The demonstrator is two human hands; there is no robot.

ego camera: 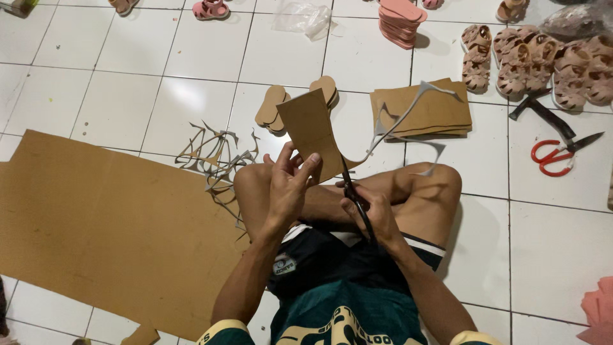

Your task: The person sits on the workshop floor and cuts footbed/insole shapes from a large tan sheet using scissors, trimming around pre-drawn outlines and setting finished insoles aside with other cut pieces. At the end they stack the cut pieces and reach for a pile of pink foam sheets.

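My left hand [288, 185] grips a brown cardboard piece [313, 131] held up over my crossed legs. My right hand [373, 214] holds black scissors [352, 191], whose blades bite into the lower right edge of that piece. A thin curling offcut strip [408, 118] trails from the cut toward the right, hanging over a stack of cardboard rectangles [424, 108].
A large cardboard sheet [96, 230] lies on the white tiles at left, with scrap strips [214, 160] by my knee. Cut sole shapes [274, 105] lie ahead. Red-handled scissors [559, 153], a hammer [543, 112], tan sandals [543, 64] and pink soles [399, 19] lie far right.
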